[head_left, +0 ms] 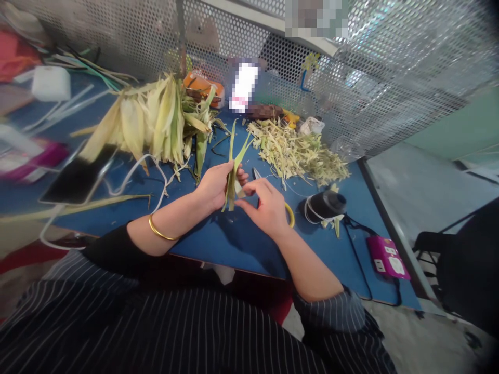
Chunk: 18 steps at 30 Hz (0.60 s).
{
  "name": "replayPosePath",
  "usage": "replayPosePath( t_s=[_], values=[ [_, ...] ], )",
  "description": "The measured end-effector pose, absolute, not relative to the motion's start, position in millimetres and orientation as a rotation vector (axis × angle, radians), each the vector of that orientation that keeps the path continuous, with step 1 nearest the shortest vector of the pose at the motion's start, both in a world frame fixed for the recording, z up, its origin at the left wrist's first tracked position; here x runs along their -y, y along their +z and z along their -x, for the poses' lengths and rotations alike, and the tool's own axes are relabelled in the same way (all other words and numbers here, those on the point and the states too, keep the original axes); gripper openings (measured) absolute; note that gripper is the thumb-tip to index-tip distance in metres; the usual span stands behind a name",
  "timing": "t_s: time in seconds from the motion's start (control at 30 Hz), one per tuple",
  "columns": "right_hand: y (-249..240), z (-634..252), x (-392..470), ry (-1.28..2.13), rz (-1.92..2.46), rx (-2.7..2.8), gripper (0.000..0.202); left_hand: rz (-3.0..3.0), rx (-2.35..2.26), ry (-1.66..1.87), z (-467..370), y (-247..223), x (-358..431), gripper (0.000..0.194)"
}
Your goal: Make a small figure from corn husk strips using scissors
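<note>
At the left of the frame a black phone (78, 179) lies on the blue surface (218, 244) with a white cable (144, 166) looping past it. Above it, centre-left, a heap of pale corn husks (156, 117) is piled against the mesh screen (390, 67). In the centre, the left hand (214, 184), a gold bangle (159, 231) on its wrist, is closed around a bundle of green leaf strips (233, 166). The bundle's long axis runs near upright in the picture, its split tips fanning toward the top of the frame and its lower end hanging just below the palm. The right hand (267, 208) sits immediately right of the bundle, fingers pinched narrow on its lower part; whether it grips a separate strip cannot be told. A yellow ring (290, 214) shows just behind this hand. Further right lie a mound of shredded trimmings (300, 153), a black spool (325, 205) and a pink device (388, 257).
</note>
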State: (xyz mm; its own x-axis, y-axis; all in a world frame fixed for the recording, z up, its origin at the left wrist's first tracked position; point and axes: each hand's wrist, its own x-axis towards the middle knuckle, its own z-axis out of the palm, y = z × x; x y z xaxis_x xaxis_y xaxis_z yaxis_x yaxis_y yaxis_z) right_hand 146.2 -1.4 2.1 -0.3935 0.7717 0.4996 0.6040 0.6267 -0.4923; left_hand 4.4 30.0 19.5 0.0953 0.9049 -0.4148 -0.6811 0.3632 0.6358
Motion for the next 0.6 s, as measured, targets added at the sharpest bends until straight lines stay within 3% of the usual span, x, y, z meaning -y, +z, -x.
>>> replayPosePath(
  t_s=[0.1,0.23,0.6],
  values=[
    [-0.5,-146.9,0.9,0.051,1.024,2.276,0.007,-0.250,-0.840,1.194,-3.7,18.7,-30.8,0.024],
    [-2.2,-146.8,1.7,0.004,1.006,2.255,0.010,-0.208,-0.806,1.183,-2.1,15.9,-33.4,0.026],
    [-5.6,-134.1,10.8,0.740,1.149,1.879,0.009,-0.143,-0.744,1.246,4.0,18.6,-37.4,0.024]
  ],
)
